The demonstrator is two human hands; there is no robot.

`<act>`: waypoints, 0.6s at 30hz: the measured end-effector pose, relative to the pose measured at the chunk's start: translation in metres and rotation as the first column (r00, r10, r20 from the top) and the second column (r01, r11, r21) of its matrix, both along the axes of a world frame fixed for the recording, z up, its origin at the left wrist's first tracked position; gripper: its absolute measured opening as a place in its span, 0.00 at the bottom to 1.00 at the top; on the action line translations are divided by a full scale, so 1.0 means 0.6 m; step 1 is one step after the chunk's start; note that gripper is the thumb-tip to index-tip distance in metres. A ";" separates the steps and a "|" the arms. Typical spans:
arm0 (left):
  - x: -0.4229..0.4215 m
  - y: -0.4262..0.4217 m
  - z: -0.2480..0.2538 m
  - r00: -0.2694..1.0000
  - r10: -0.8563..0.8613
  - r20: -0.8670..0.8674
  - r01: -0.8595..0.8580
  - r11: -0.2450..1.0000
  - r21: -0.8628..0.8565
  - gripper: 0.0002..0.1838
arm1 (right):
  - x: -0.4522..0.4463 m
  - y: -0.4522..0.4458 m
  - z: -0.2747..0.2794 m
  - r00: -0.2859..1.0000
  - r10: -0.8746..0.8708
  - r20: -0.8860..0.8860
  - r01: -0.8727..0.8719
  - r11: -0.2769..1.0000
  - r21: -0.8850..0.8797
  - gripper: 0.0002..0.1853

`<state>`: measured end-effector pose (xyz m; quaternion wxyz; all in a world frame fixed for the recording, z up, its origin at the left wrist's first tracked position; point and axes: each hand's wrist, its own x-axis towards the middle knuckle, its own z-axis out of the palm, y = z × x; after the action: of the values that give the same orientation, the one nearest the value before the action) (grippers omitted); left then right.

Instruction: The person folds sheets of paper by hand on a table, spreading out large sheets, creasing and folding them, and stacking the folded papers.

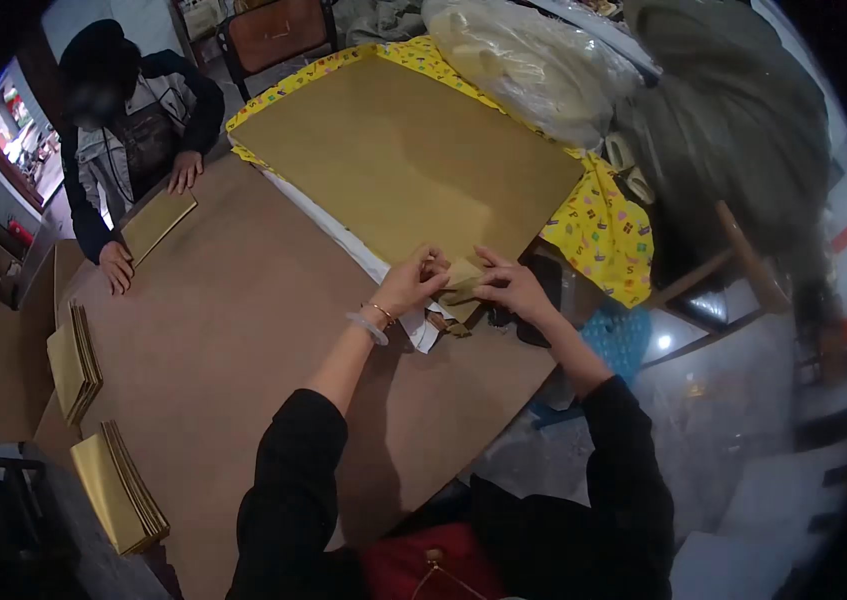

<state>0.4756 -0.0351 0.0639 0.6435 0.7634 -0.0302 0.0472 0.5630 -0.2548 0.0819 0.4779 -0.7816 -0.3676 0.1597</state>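
Both hands meet over the near corner of a large brown board (413,150). Between them is a small crumpled olive-brown piece (461,280). My left hand (417,281), with a bracelet and a pale bangle at the wrist, pinches its left side with bent fingers. At its right side, my right hand (517,287) holds it between thumb and fingers. Just below lie brown scraps (451,325) and a torn white strip (421,331). Yellow patterned cloth (603,230) shows around the board's edges.
Across the brown table (233,300), another person (133,120) rests both hands by a gold folded sheet (159,225). Gold stacks (75,365) (120,490) lie at the left edge. Plastic-wrapped material (543,70) is behind the board; a wooden chair frame (743,265) stands right.
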 end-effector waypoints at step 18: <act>-0.004 -0.008 0.021 0.996 0.030 -0.087 -0.014 0.983 0.181 0.11 | -0.024 0.002 0.019 0.890 -0.097 0.445 0.046 0.991 0.124 0.23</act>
<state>0.4733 -0.0401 0.0768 0.5719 0.8201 0.0029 0.0175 0.5489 -0.2538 0.0935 0.4277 -0.7830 -0.4472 -0.0636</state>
